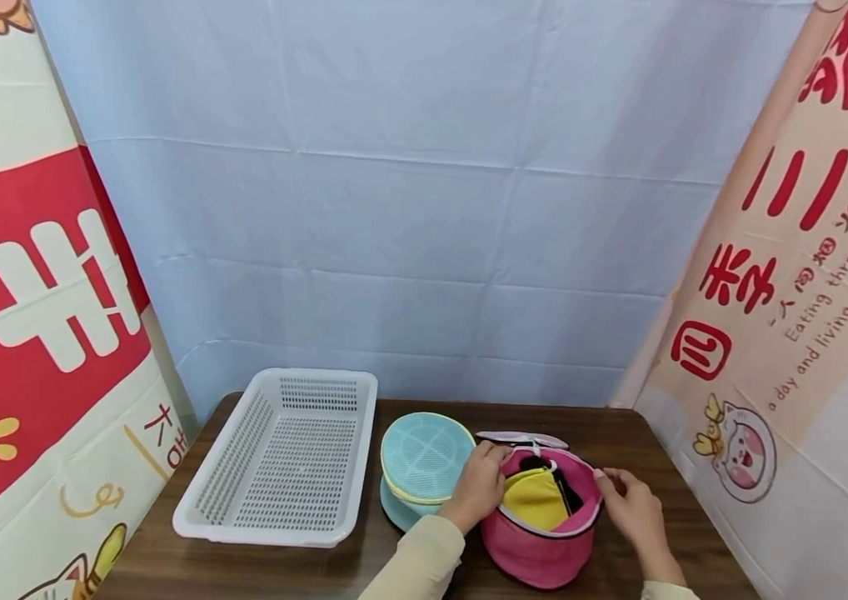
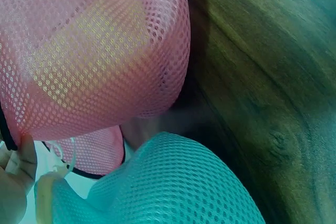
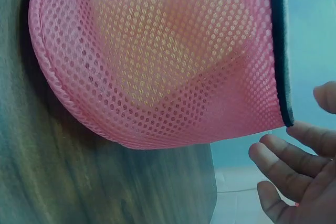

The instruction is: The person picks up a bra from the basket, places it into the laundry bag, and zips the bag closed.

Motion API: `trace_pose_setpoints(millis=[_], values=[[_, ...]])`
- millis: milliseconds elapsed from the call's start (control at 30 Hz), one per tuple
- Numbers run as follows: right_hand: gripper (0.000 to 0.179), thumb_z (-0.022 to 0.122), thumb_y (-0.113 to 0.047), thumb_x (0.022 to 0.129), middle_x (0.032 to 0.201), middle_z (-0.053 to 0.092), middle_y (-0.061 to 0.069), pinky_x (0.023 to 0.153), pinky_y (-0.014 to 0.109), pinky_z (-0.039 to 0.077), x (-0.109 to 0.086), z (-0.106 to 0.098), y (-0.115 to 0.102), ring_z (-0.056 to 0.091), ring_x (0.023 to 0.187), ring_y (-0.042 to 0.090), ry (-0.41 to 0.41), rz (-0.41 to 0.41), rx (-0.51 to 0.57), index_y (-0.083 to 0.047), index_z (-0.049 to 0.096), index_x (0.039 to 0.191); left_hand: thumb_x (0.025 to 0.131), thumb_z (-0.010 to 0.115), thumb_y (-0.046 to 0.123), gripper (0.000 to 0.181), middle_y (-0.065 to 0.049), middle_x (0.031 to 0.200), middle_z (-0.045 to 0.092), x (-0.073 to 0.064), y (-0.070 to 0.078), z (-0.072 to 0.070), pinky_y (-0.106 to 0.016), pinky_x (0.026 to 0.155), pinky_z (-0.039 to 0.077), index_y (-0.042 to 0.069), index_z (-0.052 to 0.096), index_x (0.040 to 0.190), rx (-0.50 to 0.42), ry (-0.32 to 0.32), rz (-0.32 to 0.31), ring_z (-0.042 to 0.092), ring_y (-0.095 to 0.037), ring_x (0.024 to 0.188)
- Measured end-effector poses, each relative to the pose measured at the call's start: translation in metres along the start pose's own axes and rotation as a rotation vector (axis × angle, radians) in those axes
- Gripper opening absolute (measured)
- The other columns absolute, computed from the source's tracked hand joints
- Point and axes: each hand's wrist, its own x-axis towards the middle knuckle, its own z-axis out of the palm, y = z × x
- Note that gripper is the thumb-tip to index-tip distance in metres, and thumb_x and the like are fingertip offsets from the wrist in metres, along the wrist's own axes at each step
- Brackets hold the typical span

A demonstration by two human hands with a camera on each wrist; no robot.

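A round pink mesh laundry bag [image 1: 536, 554] stands on the table with its zip lid folded back. Inside it lie a yellow cloth item [image 1: 535, 502] and something black [image 1: 568, 492]; the yellow also shows through the mesh in both wrist views. My left hand [image 1: 480, 483] pinches the bag's rim on the left side, its fingers [image 2: 23, 163] at the black edge. At the opposite side, my right hand [image 1: 636, 510] touches the rim with a fingertip, while the thumb and other fingers [image 3: 286, 177] spread apart from it.
A light-blue round mesh bag [image 1: 427, 454] with yellow trim sits left of the pink one, close by my left hand. Farther left is a white perforated plastic basket [image 1: 296, 467]. Both stand on a dark wooden table [image 1: 604, 429] before a pale-blue cloth backdrop [image 1: 409, 217].
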Motion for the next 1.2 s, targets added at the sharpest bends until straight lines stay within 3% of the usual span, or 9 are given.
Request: trace_pose_setpoints(millis=[300,533,767,900,1033,1200], values=[[0.057,0.046,-0.045,0.094,0.119,0.054,0.029,0.087,0.055,0.036,0.015,0.003,-0.003,0.045,0.11,0.048,0.029,-0.013,0.08,0.005,0.058,0.118,0.072,0.066,-0.006,0.028,0.002,0.087,0.054,0.0,0.0,0.004,-0.019,0.072,0.045,0.01,0.064,0.094,-0.049,0.074,0.006,0.055,-0.012,0.08],[0.06,0.045,-0.046,0.094,0.118,0.053,0.03,0.085,0.055,0.037,0.031,0.002,-0.002,0.044,0.108,0.049,-0.029,-0.011,0.08,0.007,0.054,0.121,0.071,0.068,-0.003,0.025,0.002,0.086,0.054,0.002,0.002,0.005,-0.019,0.074,0.045,0.011,0.066,0.091,-0.057,0.086,0.028,0.055,-0.013,0.081],[0.052,0.047,-0.038,0.096,0.116,0.055,0.029,0.085,0.053,0.04,0.048,0.004,0.008,0.048,0.107,0.045,-0.106,-0.025,0.092,0.009,0.055,0.118,0.066,0.065,-0.005,0.022,0.0,0.081,0.05,0.002,0.002,0.006,-0.019,0.068,0.045,0.006,0.066,0.086,-0.087,0.159,0.094,0.052,-0.014,0.075],[0.047,0.047,-0.026,0.096,0.117,0.052,0.032,0.085,0.048,0.043,0.055,0.007,0.008,0.049,0.108,0.044,-0.178,-0.034,0.191,0.015,0.052,0.118,0.068,0.067,-0.004,0.023,0.0,0.082,0.052,0.002,0.002,0.006,-0.017,0.07,0.044,0.007,0.069,0.087,-0.067,0.132,0.084,0.053,-0.012,0.075],[0.045,0.043,-0.018,0.097,0.124,0.046,0.034,0.086,0.041,0.046,0.063,0.013,0.009,0.046,0.113,0.042,-0.248,0.017,0.323,0.018,0.044,0.124,0.071,0.068,-0.002,0.023,0.002,0.085,0.054,0.002,0.002,0.006,-0.015,0.073,0.044,0.009,0.071,0.09,-0.04,0.09,0.071,0.054,-0.01,0.079],[0.047,0.036,-0.016,0.099,0.132,0.036,0.037,0.091,0.044,0.042,0.072,0.018,0.012,0.038,0.12,0.046,-0.334,0.058,0.4,0.017,0.035,0.132,0.072,0.067,-0.001,0.023,0.003,0.086,0.054,0.002,0.001,0.005,-0.015,0.075,0.043,0.01,0.071,0.092,-0.039,0.074,0.086,0.054,-0.009,0.082]])
